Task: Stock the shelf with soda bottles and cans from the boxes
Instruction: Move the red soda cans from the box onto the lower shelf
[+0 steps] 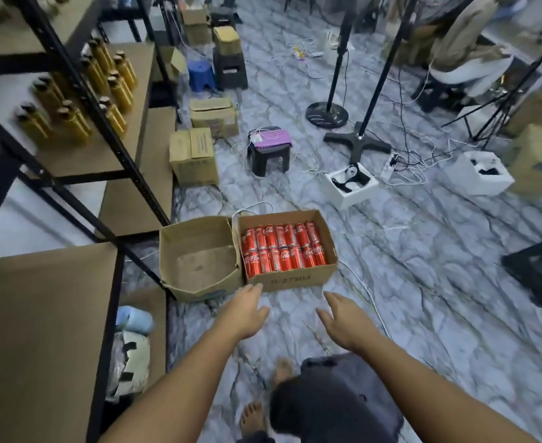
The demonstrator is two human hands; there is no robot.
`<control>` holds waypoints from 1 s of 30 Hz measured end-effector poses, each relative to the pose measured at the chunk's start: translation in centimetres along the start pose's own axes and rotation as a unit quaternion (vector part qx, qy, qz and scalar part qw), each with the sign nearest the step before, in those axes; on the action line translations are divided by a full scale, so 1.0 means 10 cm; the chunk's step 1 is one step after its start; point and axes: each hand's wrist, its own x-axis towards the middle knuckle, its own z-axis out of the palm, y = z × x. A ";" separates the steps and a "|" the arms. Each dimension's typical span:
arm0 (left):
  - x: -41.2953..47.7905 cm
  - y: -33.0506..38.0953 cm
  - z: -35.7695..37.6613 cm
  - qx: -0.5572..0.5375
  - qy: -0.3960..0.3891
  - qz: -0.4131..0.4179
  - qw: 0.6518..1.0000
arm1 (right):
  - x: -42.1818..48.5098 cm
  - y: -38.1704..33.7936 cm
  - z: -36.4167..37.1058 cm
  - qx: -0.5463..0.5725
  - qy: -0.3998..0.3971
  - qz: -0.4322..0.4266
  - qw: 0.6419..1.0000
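Both hands, left (243, 310) and right (343, 318), grip spread and empty, near the can box (290, 279)

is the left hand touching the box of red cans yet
Cannot tell. In the head view the left hand's fingertips overlap the near bottom edge of the box of red cans, so no gap or contact shows.

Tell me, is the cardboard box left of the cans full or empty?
Empty: the left cardboard box shows only its bare bottom.
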 end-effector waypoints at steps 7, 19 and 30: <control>1.01 0.02 -0.29 -0.057 0.007 -0.029 0.998 | 1.07 0.10 -0.40 0.018 -0.014 0.014 1.000; 3.51 -0.62 0.47 -0.231 0.040 -0.275 0.932 | 4.44 1.31 -0.33 0.000 -0.141 0.032 0.990; 5.22 -1.73 1.83 -0.194 0.128 -0.332 0.914 | 6.46 2.35 1.07 0.031 -0.038 0.163 0.985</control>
